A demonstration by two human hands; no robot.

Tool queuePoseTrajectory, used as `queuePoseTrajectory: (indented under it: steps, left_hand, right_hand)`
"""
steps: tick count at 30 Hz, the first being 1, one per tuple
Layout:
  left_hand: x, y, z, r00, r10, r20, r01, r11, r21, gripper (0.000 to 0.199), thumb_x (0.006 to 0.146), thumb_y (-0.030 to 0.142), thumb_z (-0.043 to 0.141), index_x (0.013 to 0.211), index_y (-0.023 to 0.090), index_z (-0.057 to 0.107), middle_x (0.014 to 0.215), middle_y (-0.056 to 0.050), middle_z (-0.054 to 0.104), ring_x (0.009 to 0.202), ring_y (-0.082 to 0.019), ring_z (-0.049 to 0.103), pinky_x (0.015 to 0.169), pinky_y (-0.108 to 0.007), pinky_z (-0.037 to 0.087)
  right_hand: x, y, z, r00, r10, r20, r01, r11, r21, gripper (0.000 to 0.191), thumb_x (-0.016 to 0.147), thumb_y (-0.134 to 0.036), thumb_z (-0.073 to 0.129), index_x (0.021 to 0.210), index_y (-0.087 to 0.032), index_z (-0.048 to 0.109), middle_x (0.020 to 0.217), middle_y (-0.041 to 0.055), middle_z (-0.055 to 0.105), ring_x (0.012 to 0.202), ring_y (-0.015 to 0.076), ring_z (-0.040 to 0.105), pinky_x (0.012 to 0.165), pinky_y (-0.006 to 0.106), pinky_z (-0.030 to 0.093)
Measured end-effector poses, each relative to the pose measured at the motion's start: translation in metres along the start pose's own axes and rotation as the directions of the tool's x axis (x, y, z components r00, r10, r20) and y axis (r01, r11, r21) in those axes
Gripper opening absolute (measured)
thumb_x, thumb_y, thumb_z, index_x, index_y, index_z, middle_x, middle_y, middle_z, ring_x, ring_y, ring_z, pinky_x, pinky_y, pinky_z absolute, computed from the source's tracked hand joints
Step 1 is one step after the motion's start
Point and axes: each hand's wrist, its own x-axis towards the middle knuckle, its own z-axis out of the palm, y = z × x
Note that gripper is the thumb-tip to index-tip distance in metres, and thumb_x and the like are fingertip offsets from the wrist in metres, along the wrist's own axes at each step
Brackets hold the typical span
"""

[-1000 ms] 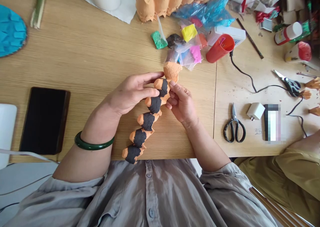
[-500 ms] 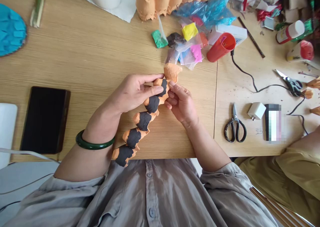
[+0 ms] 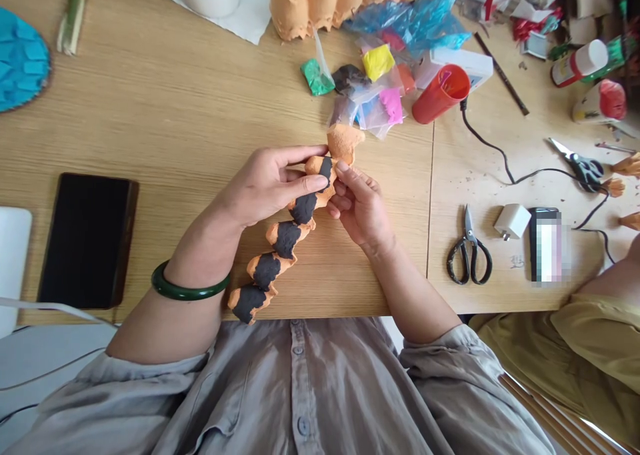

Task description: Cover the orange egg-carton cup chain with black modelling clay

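A strip of orange egg-carton cups (image 3: 271,231) runs slantwise from the table's front edge up to my hands. Several of its cups carry a band of black clay (image 3: 285,239); the topmost cup is plain orange. My left hand (image 3: 280,181) grips the upper part, thumb across a black band and fingers behind the cups. On the strip's other side, my right hand (image 3: 361,198) pinches the edge just under the plain cup, its fingers curled beneath. The fingertips of both hands are partly hidden by the strip.
Clay packets (image 3: 379,63), a red cup (image 3: 441,95) and another orange carton strip (image 3: 320,5) lie beyond my hands. Scissors (image 3: 469,245), a white charger (image 3: 513,221) and a phone (image 3: 545,245) are on the right. A black tablet (image 3: 89,241) lies left. Another person's leg (image 3: 590,348) shows at lower right.
The lower end of the carton strip has swung slightly up and to the right. Both hands keep their hold in nearly the same place.
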Motion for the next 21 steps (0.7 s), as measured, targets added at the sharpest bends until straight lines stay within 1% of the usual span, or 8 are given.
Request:
queuePoseTrajectory:
  steps: [4, 9, 12, 14, 16, 17, 19, 21]
  left_hand:
    - [0.000, 0.000, 0.004, 0.998, -0.052, -0.035, 0.050, 0.996, -0.069, 0.065, 0.071, 0.029, 0.098, 0.132, 0.016, 0.081, 0.107, -0.006, 0.084, 0.106, -0.030, 0.082, 0.089, -0.036, 0.068]
    - [-0.001, -0.001, 0.007, 0.997, -0.070, -0.027, 0.069, 0.997, -0.042, 0.067, 0.068, 0.021, 0.096, 0.133, 0.015, 0.080, 0.108, -0.007, 0.084, 0.102, -0.030, 0.083, 0.088, -0.038, 0.069]
    - [-0.001, 0.001, 0.007, 0.998, -0.064, -0.014, 0.063, 0.996, -0.061, 0.069, 0.070, 0.023, 0.096, 0.137, 0.015, 0.079, 0.118, -0.009, 0.085, 0.111, -0.032, 0.082, 0.090, -0.037, 0.068]
    - [-0.002, 0.004, 0.007, 0.999, -0.032, -0.016, 0.030, 0.991, -0.129, 0.067, 0.076, 0.028, 0.096, 0.139, 0.015, 0.077, 0.132, -0.011, 0.083, 0.121, -0.031, 0.078, 0.096, -0.036, 0.065]
    - [-0.002, 0.006, 0.007, 0.998, -0.016, -0.060, 0.003, 0.976, -0.216, 0.062, 0.082, 0.031, 0.094, 0.139, 0.015, 0.076, 0.140, -0.012, 0.080, 0.124, -0.028, 0.077, 0.098, -0.034, 0.064]
    - [-0.001, 0.007, 0.007, 0.996, -0.032, -0.088, 0.009, 0.968, -0.249, 0.059, 0.084, 0.031, 0.093, 0.138, 0.015, 0.075, 0.139, -0.012, 0.080, 0.122, -0.027, 0.077, 0.096, -0.033, 0.064]
    - [-0.001, 0.007, 0.007, 0.990, -0.087, -0.114, 0.051, 0.958, -0.283, 0.054, 0.087, 0.034, 0.092, 0.134, 0.016, 0.076, 0.130, -0.010, 0.083, 0.112, -0.025, 0.079, 0.086, -0.031, 0.064]
    - [-0.001, 0.007, 0.006, 0.992, -0.108, -0.061, 0.087, 0.956, -0.281, 0.049, 0.088, 0.041, 0.092, 0.128, 0.016, 0.078, 0.121, -0.009, 0.084, 0.107, -0.025, 0.079, 0.079, -0.029, 0.062]
  right_hand:
    - [-0.003, 0.003, 0.000, 0.999, -0.037, 0.018, 0.037, 0.999, 0.000, 0.053, 0.096, -0.053, 0.086, 0.068, -0.022, 0.054, 0.061, -0.0102, 0.037, 0.049, 0.0052, 0.029, 0.043, 0.019, 0.040]
    - [-0.002, 0.006, 0.000, 1.000, -0.016, -0.011, 0.016, 0.999, -0.035, 0.052, 0.093, -0.054, 0.088, 0.068, -0.022, 0.055, 0.061, -0.0100, 0.039, 0.049, 0.0055, 0.030, 0.044, 0.019, 0.042]
    - [-0.001, 0.003, -0.001, 0.999, -0.007, -0.031, 0.006, 1.000, -0.030, 0.053, 0.095, -0.053, 0.085, 0.068, -0.023, 0.052, 0.062, -0.0099, 0.037, 0.049, 0.0058, 0.029, 0.045, 0.020, 0.041]
    - [0.000, -0.001, -0.002, 0.999, 0.001, -0.034, -0.001, 1.000, -0.014, 0.052, 0.098, -0.050, 0.082, 0.068, -0.023, 0.050, 0.063, -0.0096, 0.036, 0.049, 0.0061, 0.028, 0.044, 0.020, 0.040]
    - [0.001, -0.005, -0.005, 1.000, 0.012, -0.024, -0.012, 1.000, 0.010, 0.050, 0.101, -0.046, 0.079, 0.069, -0.023, 0.049, 0.063, -0.0096, 0.035, 0.049, 0.0062, 0.026, 0.044, 0.020, 0.037]
    - [0.002, -0.006, -0.006, 1.000, 0.020, -0.015, -0.020, 1.000, 0.022, 0.049, 0.102, -0.044, 0.077, 0.069, -0.023, 0.048, 0.063, -0.0097, 0.035, 0.049, 0.0061, 0.024, 0.043, 0.019, 0.036]
    - [0.005, -0.009, -0.008, 0.999, 0.034, -0.009, -0.034, 0.999, 0.042, 0.048, 0.104, -0.042, 0.075, 0.070, -0.023, 0.047, 0.063, -0.0101, 0.032, 0.048, 0.0060, 0.021, 0.042, 0.018, 0.034]
    - [0.007, -0.010, -0.010, 0.999, 0.052, -0.012, -0.051, 0.998, 0.048, 0.049, 0.104, -0.044, 0.075, 0.070, -0.023, 0.046, 0.062, -0.0108, 0.029, 0.048, 0.0061, 0.017, 0.041, 0.018, 0.031]
